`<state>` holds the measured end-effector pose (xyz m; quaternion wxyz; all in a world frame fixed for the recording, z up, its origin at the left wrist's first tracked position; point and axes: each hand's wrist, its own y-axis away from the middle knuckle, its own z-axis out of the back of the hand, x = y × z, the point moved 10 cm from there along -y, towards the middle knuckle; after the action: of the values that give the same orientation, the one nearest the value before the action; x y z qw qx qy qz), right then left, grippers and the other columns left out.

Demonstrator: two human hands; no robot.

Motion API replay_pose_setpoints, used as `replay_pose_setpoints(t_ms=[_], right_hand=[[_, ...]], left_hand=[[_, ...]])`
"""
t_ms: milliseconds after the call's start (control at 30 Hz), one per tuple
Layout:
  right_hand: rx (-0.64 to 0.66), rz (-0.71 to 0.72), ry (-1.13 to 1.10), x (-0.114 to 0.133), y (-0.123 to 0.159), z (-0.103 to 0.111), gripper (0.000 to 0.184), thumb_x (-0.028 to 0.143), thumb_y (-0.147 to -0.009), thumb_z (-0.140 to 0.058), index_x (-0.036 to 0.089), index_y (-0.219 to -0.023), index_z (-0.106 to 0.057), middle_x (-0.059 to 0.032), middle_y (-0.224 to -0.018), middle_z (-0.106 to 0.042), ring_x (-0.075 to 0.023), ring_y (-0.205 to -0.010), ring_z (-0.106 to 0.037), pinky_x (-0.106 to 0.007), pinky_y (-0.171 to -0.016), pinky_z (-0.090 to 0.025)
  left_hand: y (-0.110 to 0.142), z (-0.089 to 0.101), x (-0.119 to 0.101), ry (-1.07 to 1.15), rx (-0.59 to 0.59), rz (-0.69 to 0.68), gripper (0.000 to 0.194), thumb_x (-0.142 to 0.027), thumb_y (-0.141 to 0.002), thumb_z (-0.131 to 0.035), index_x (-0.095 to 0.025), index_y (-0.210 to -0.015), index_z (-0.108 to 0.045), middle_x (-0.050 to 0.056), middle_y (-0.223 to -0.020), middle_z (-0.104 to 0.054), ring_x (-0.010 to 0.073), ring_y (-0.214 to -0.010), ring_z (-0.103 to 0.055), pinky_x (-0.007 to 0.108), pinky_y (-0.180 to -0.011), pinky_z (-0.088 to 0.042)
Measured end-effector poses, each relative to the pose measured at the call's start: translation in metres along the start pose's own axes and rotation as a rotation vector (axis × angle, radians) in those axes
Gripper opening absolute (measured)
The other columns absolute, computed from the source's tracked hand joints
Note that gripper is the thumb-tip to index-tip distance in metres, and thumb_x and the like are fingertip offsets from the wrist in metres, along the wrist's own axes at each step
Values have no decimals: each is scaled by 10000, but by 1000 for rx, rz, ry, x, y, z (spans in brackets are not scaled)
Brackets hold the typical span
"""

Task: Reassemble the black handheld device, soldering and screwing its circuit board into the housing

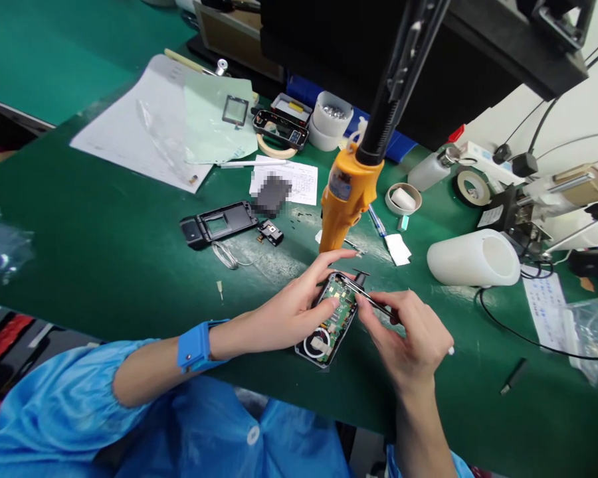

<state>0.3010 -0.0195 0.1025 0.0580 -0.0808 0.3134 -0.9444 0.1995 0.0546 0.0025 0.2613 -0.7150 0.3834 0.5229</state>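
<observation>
1. A person in a blue smock bent over an opened handheld device (333, 326) at a green workbench (104, 265); its exposed circuit board lay between the two hands, close to the near edge. Whether its lower end rested on the bench could not be told.

2. The left hand (294, 312) gripped the device along its side, thumb pressed to the board and index finger stretched past the far end. The right hand (413, 338) pinched metal tweezers (371, 299), tips at the board's upper edge.

3. The chief risk, by judgement, was a slip: fine tips working among small components could have scraped or chipped one, had the tilted device shifted in its one-handed hold.

4. Heavy thumb pressure might likewise have strained a part, while a stray sweep of the left arm could have scattered the loose module (270, 232) or the coiled cable (223, 254).

5. The count: two hands, one opened device, one pair of tweezers, one blue wrist strap (194, 348), one black casing (234, 218), one module, one cable coil, one orange hand tool (349, 186) and one large white cylinder (458, 259). Tiny dark bits nearby were too small to number.
</observation>
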Motion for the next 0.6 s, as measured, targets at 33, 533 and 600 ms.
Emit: replay_pose_setpoints(t_ms=[33, 533, 600], right_hand=[[-3, 4, 1, 1, 0, 0, 158, 223, -1016, -813, 197, -926, -685, 4, -751, -773, -115, -627, -677, -280, -601, -443], [48, 105, 121, 16, 2, -3, 173, 218, -1052, -772, 212, -929, -651, 45, -686, -721, -106, -586, -564, -323, -598, -351], [55, 107, 143, 18, 3, -4, 177, 227, -1055, -771, 212, -928, -649, 48, -673, -704, -109, -582, -542, -324, -595, -342]], left_hand=[[0, 0, 0, -9, 1, 4, 641, -144, -1080, -553, -319, -1671, -376, 107, -1439, -671, 325, -1605, -479, 494, -1233, -554], [3, 0, -10, -369, -30, -88, 658, -103, -1068, -490, -278, -1685, -346, 137, -1506, -672, 253, -1329, -701, 411, -1148, -551], [3, 0, -9, -380, -29, -92, 665, -108, -1074, -493, -291, -1695, -339, 138, -1507, -670, 246, -1299, -718, 394, -1118, -563]])
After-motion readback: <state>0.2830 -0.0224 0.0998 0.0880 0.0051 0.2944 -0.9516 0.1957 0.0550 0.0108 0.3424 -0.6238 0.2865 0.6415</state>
